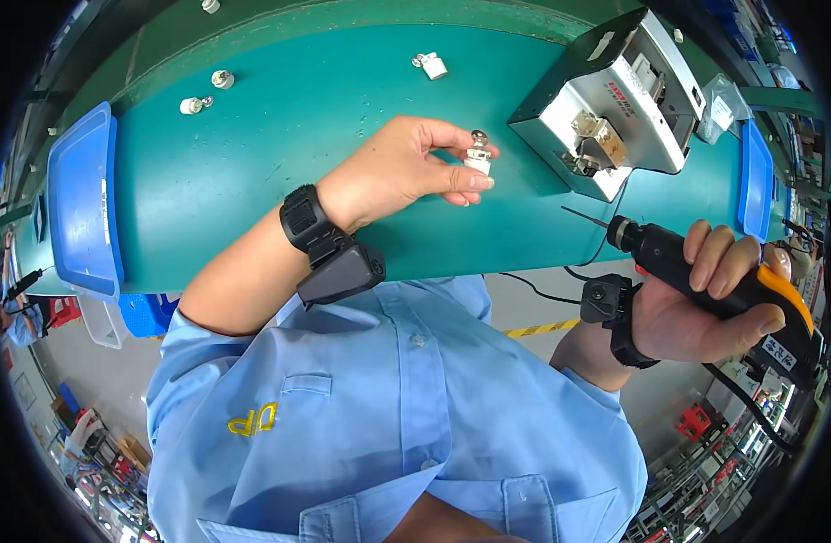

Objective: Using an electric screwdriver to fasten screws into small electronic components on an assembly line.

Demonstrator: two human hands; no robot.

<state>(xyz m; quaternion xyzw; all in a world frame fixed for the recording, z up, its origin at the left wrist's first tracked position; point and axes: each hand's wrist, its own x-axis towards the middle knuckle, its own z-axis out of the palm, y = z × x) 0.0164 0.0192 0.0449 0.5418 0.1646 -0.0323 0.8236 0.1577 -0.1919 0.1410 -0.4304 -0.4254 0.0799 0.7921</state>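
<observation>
My left hand [397, 167] is closed over the middle of the green bench, pinching a small white fitting with a shiny metal knob [478, 161] between thumb and fingers. The knob points away from me, and part of the fitting is hidden by the fingertips. At the right, my right hand [682, 317] wraps round a black and orange electric screwdriver [660, 252]. Its thin bit points left towards the fitting, a clear gap apart from it. A cord hangs from the screwdriver's rear end.
A silver and black screw feeder [614, 104] stands back right, beside a clear plastic bag [725, 109]. Similar white fittings [433, 66] [192, 106] [223, 80] lie at the back. Blue trays [82, 204] [755, 181] flank the bench. A cable runs off the front edge.
</observation>
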